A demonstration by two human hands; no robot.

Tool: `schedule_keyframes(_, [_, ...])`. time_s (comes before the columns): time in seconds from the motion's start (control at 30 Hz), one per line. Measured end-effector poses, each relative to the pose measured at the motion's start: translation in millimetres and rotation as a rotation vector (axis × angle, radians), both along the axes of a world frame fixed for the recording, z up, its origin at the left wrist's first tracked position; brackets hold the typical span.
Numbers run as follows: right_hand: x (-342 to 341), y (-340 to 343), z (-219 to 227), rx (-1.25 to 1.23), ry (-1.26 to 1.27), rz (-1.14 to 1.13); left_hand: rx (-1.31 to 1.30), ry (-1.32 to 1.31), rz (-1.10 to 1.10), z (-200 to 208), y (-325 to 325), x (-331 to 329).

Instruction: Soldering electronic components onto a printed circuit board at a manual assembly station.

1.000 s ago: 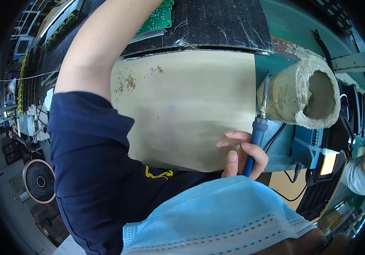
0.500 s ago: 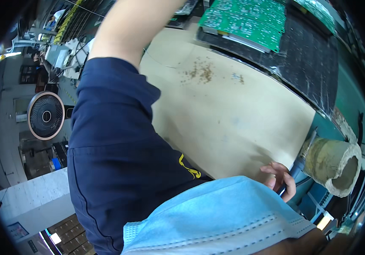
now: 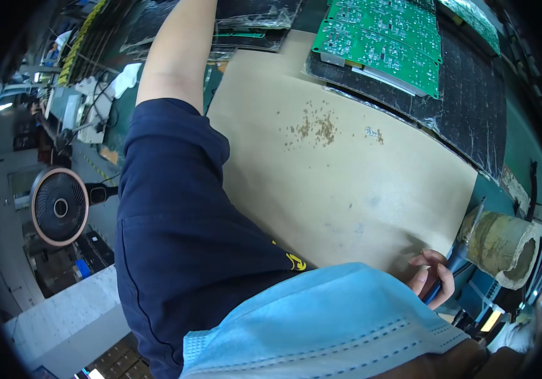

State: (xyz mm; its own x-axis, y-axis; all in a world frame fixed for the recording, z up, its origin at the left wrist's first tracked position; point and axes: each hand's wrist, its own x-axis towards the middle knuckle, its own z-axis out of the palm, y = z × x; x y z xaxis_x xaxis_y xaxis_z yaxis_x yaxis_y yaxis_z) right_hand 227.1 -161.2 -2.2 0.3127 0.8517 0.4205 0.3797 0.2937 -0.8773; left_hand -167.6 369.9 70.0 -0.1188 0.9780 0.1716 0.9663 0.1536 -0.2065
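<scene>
My left forearm [image 3: 179,69] reaches away over the far left side of the work surface, and its hand lies beyond the top edge of the picture. At the near right, my right hand [image 3: 434,275] has its fingers curled round the dark blue handle of a soldering iron [image 3: 457,256]. The iron's thin metal tip points up and away, beside a rough tan cylinder [image 3: 495,243]. Beneath both arms lies a tan board [image 3: 347,183]. Small brown bits [image 3: 321,128] are scattered on it, with a little cluster of silvery pieces [image 3: 371,132] to their right.
Green circuit boards [image 3: 385,47] rest on a black panel [image 3: 467,95] at the far right. More black, film-wrapped panels [image 3: 252,19] lie at the far left. A round fan [image 3: 60,207] stands left of my sleeve. A blue mask [image 3: 340,316] covers the lower middle of the view.
My left hand and forearm have reached farther away and to the left. The view has shifted, so the board and circuit boards sit lower and more to the right. The iron shows more plainly.
</scene>
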Motion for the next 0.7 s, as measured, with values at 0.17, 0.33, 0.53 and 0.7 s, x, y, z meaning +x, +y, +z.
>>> schedule_keyframes(0.17, [-3.6,0.5,-0.6,-0.015,0.006,-0.026,-0.017,0.072,0.035,-8.7,19.1,12.0])
schedule_keyframes(0.33, [-4.5,0.1,0.9,-0.014,-0.003,-0.011,-0.040,0.008,-0.065,-1.4,12.0,-3.1])
schedule_keyframes(0.53, [-0.1,1.8,1.0,0.041,0.018,0.097,-0.173,-1.409,-0.015,20.9,-67.8,-31.7])
schedule_keyframes(0.7, [-4.5,2.3,6.6,0.074,0.007,0.184,-0.331,-1.938,-0.061,38.6,-203.6,-26.3])
